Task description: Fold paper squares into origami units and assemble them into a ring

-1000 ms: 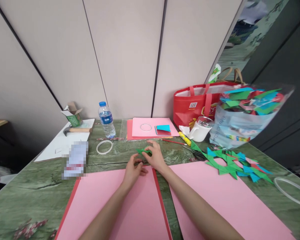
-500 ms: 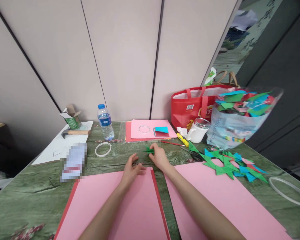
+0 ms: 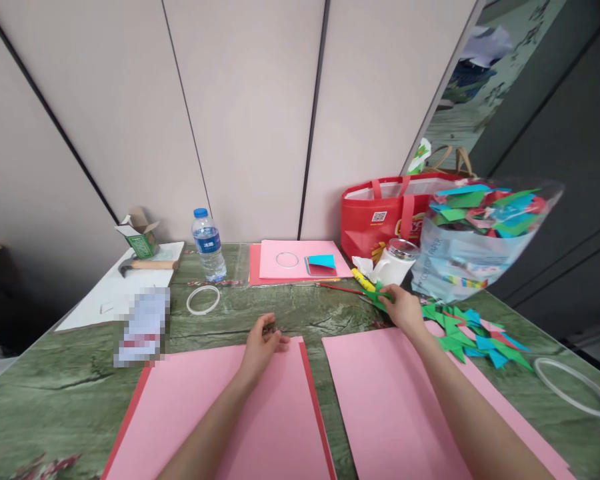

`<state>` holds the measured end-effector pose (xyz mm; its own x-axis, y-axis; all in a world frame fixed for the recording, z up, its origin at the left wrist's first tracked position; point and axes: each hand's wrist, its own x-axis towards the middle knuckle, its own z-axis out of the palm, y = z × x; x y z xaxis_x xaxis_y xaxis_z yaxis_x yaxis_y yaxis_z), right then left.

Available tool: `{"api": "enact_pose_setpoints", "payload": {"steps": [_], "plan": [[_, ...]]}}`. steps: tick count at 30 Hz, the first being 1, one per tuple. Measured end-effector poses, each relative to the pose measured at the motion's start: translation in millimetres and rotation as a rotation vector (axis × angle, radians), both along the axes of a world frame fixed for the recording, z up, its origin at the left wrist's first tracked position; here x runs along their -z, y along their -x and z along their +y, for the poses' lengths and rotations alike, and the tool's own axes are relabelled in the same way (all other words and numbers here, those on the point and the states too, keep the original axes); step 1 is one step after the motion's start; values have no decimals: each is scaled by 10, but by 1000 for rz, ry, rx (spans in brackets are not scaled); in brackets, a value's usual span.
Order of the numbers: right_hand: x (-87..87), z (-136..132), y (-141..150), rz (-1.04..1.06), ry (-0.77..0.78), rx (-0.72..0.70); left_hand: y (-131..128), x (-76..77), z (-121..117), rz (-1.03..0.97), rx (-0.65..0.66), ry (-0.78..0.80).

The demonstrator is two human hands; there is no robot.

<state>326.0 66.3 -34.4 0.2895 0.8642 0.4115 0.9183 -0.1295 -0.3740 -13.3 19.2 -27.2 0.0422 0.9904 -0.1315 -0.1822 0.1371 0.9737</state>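
My right hand (image 3: 403,308) pinches a green folded paper piece (image 3: 376,296) at the left end of a heap of folded paper. That heap of folded paper pieces (image 3: 485,337), in green, blue, pink and red, lies to the right of the hand. My left hand (image 3: 264,343) rests near the top edge of the left pink sheet (image 3: 205,400), its fingers loosely bent, apart and holding nothing. Under my right forearm lies another pink sheet (image 3: 370,393). Dark scissors beside the heap are mostly hidden by my right hand.
At the back stand a water bottle (image 3: 209,247), a red bag (image 3: 360,217), a white mug (image 3: 393,265) and a clear bag of folded papers (image 3: 455,257). White rings (image 3: 203,301) lie on both sides. A hammer (image 3: 150,265) and small box (image 3: 143,241) are at left.
My right hand has moved right, from the middle of the table to the paper heap, and the green piece is gone from the middle. My left hand has stayed nearly still.
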Motion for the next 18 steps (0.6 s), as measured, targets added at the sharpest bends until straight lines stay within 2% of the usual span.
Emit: {"api": "enact_pose_setpoints", "payload": {"steps": [3, 5, 8, 11, 15, 18], "plan": [[-58, 19, 116, 3, -29, 26, 0, 13, 13, -20, -8, 19], [-180, 80, 348, 44, -118, 20, 2, 17, 19, -32, -12, 28], [-404, 277, 897, 246, -249, -209, 7, 26, 28, -56, -22, 38], [-541, 589, 1561, 579, -150, -378, 12, 44, 37, -72, -36, 51], [-550, 1075, 2343, 704, -93, -411, 16, 60, 41, -72, -27, 48], [-542, 1387, 2747, 780, -64, -442, 16, 56, 37, -77, -18, 50]]}}
